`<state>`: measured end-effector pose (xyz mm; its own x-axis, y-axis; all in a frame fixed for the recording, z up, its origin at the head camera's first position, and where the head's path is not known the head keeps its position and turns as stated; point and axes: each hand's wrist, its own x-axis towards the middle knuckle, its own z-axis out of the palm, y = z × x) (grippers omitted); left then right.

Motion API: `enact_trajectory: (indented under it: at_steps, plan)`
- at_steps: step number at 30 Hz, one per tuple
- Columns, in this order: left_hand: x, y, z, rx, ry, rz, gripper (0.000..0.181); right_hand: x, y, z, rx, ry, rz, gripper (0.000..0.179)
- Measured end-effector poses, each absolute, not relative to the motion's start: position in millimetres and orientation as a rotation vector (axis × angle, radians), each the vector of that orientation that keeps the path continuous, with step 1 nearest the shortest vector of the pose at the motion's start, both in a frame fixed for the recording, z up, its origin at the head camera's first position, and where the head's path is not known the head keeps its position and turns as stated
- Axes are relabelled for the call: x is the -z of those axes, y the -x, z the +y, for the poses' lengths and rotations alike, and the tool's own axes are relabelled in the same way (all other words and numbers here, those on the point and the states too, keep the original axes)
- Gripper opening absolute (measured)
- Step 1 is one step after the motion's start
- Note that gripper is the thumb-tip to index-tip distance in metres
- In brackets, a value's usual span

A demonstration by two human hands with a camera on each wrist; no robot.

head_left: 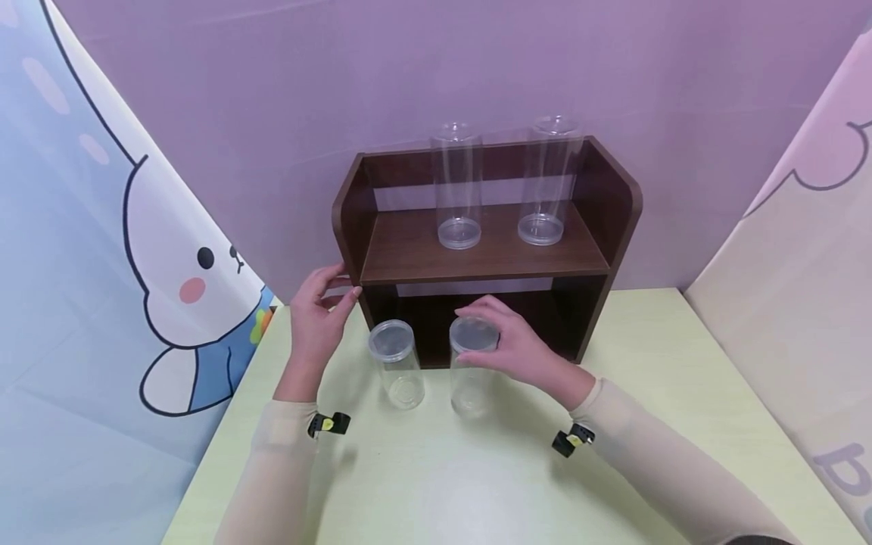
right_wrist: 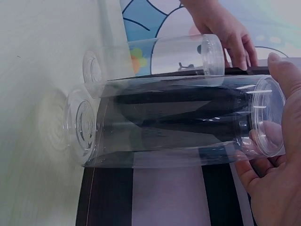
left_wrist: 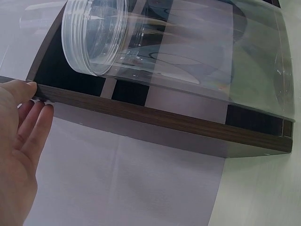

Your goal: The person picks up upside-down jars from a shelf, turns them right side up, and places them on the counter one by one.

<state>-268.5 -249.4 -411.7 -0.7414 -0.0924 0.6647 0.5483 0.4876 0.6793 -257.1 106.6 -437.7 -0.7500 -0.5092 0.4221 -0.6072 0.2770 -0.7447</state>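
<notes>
My right hand (head_left: 507,344) grips a clear plastic jar (right_wrist: 174,120) near its lidded top, thumb on one side and fingers on the other. The jar stands upright in front of the shelf's lower compartment, its base close over the table. To its left, a second clear jar (head_left: 402,371) stands upright with a translucent lid. My left hand (head_left: 320,310) touches the left side panel of a dark brown two-tier shelf (head_left: 484,276), thumb at the front edge and extended fingers against the outer side (left_wrist: 26,122).
Two more tall clear jars, one left (head_left: 459,189) and one right (head_left: 547,182), stand on the shelf's upper board. The shelf sits on a pale table (head_left: 422,484) before a purple backdrop (head_left: 272,91). A rabbit-printed sheet (head_left: 184,303) hangs on the left.
</notes>
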Motion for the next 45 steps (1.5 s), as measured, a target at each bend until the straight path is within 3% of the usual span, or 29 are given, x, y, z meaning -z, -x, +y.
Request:
enact_trajectory:
  at_steps: [15,45]
  plan:
    - [413.0,271.2,-250.9,1.278,0.368,-2.092,0.044,441.2,270.5,70.3,-1.332,-1.184,-2.385,0.070]
    - [410.5,268.6,-249.7,1.239,0.368,-2.117,0.044,461.9,269.1,55.6,-1.323,-1.101,-2.435,0.075]
